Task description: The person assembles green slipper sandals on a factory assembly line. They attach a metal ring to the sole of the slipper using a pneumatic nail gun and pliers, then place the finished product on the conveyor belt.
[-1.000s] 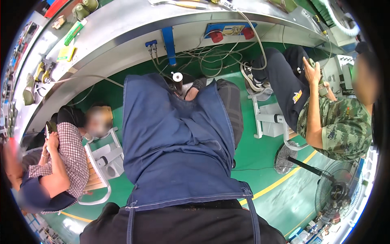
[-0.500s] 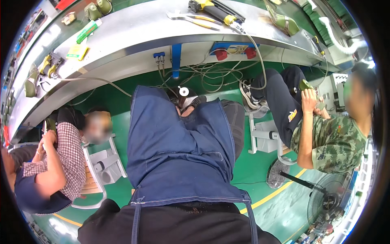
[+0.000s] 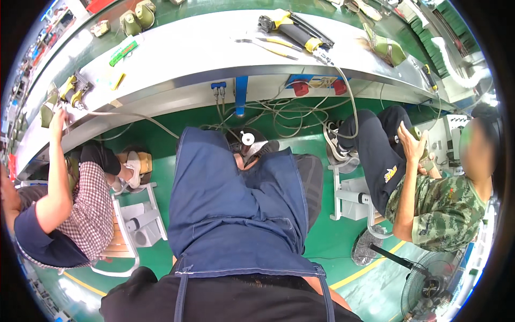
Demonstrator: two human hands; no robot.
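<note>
Neither of my hands shows. A strip of bare arm (image 3: 328, 292) appears at the lower edge beside my dark blue apron (image 3: 236, 214), on the right; its hand is out of sight. On the bench before me lie a black and yellow pneumatic tool (image 3: 298, 33) with a hose and a pair of pincers with yellow handles (image 3: 276, 49). To their right sits an olive-green shoe (image 3: 387, 49). Farther left are a green and white tube (image 3: 124, 49) and a small yellow packet (image 3: 117, 81).
A co-worker at left reaches a hand (image 3: 59, 121) to the bench near another yellow tool (image 3: 72, 91). At right, a person in camouflage holds a green shoe (image 3: 414, 132). Loose hoses (image 3: 295, 115) hang under the bench (image 3: 188, 40). A floor fan (image 3: 429, 284) stands at lower right.
The view has shifted, so the bench sits lower in the picture. The left co-worker's arm has risen to the bench. A strip of my arm now shows at lower right.
</note>
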